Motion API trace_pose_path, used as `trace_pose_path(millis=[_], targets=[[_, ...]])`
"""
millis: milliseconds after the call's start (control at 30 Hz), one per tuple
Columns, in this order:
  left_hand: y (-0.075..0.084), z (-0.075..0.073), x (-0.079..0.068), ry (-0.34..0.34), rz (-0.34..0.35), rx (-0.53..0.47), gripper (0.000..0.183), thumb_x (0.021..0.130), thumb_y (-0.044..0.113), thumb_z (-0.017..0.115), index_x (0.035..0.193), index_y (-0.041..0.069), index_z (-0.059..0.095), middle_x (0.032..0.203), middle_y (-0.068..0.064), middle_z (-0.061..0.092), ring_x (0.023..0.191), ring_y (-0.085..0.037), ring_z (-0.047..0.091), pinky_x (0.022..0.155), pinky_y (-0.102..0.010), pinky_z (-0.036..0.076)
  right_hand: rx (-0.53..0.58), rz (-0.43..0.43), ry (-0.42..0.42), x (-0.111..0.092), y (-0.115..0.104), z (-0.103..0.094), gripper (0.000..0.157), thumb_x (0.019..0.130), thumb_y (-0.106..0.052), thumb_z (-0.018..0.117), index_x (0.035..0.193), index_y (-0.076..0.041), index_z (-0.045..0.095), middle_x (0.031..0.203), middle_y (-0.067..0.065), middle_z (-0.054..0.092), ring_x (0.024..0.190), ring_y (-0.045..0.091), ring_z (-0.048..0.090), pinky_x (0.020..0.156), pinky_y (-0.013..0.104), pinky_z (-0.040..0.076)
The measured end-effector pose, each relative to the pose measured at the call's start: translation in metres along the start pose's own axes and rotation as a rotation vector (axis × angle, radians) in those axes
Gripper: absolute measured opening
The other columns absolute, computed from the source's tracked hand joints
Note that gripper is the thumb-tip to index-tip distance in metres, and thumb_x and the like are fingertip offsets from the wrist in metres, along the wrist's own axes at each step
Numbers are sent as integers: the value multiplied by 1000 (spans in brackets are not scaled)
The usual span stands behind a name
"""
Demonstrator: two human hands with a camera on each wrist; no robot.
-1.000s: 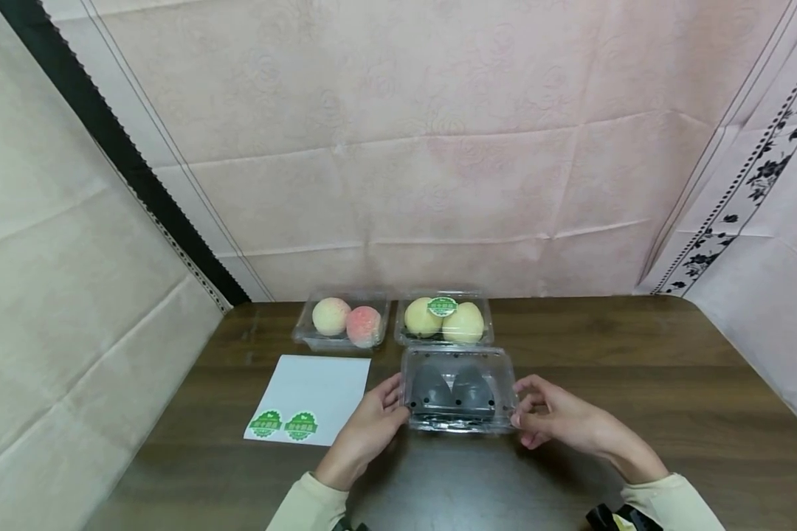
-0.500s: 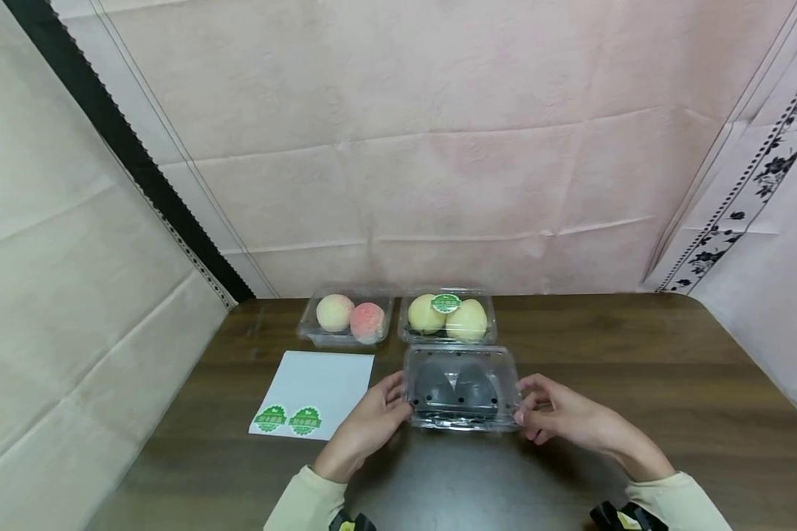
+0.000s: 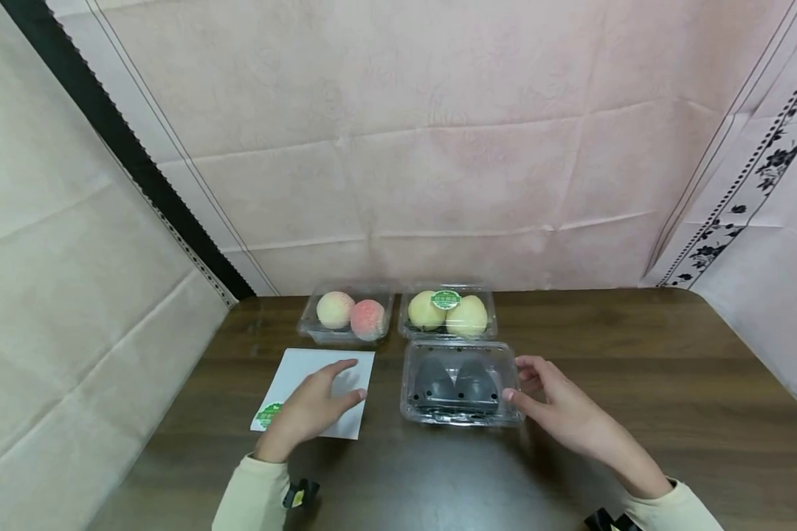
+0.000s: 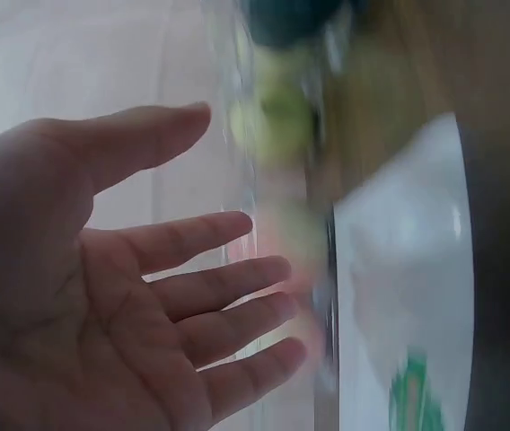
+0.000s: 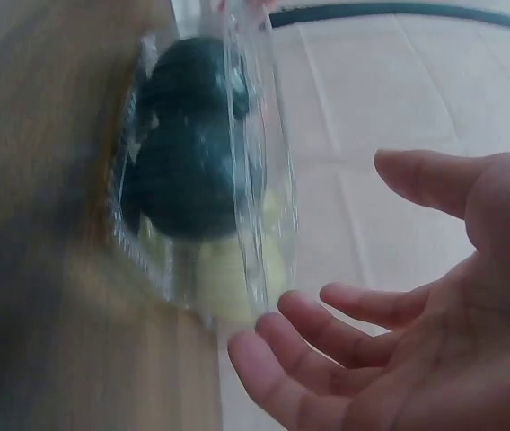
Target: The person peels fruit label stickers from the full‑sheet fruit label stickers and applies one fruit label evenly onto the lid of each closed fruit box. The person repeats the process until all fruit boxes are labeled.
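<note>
A clear plastic clamshell box (image 3: 461, 413) with two dark green rounded fruits (image 5: 188, 171) inside stands at the middle of the table, its lid down. At the box's right side is my right hand (image 3: 564, 409), thumb by the corner; its fingers spread loosely and hold nothing in the right wrist view. To the left, my left hand (image 3: 312, 409) hovers over a white sheet (image 3: 305, 360), fingers and thumb apart, palm bare in the left wrist view. One green round sticker (image 3: 268, 414) shows on the sheet's near left corner; the hand hides the sheet's near middle.
Behind stand two more clear boxes. The left box (image 3: 312, 324) holds a pale and a pink peach (image 3: 367, 318). The right box (image 3: 488, 333) holds two yellow-green fruits (image 3: 467, 317) under a green sticker (image 3: 446, 299). A cloth wall (image 3: 438, 184) rises behind the table.
My left hand has let go of the box's left side and moved left over the white sheet, covering one sticker. My right hand stays by the box, its fingers looser.
</note>
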State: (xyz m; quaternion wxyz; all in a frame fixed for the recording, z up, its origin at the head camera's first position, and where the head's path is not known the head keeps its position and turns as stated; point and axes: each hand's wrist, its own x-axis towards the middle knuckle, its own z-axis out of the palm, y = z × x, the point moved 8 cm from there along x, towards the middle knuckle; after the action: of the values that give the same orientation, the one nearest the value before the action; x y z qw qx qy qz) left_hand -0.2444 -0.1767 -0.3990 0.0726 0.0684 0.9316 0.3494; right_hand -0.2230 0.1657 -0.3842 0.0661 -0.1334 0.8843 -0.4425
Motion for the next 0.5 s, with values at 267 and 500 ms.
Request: trace_pose_path(millis=[267, 500], targets=[[-48, -23, 4, 66, -155, 222, 84, 97, 44, 76, 154, -8, 43, 157, -34, 43, 148, -52, 37, 117, -66, 36, -104, 19, 114, 3, 2, 0, 60, 105, -32, 68, 144, 8, 48, 132, 25, 56, 119, 40, 60, 98, 58, 53], [-75, -43, -6, 149, -345, 367, 107, 90, 67, 72, 151, -14, 40, 145, -44, 45, 132, -62, 44, 94, -75, 48, -108, 59, 149, 5, 12, -2, 58, 107, -33, 65, 144, 9, 48, 135, 27, 55, 121, 42, 59, 99, 59, 52]])
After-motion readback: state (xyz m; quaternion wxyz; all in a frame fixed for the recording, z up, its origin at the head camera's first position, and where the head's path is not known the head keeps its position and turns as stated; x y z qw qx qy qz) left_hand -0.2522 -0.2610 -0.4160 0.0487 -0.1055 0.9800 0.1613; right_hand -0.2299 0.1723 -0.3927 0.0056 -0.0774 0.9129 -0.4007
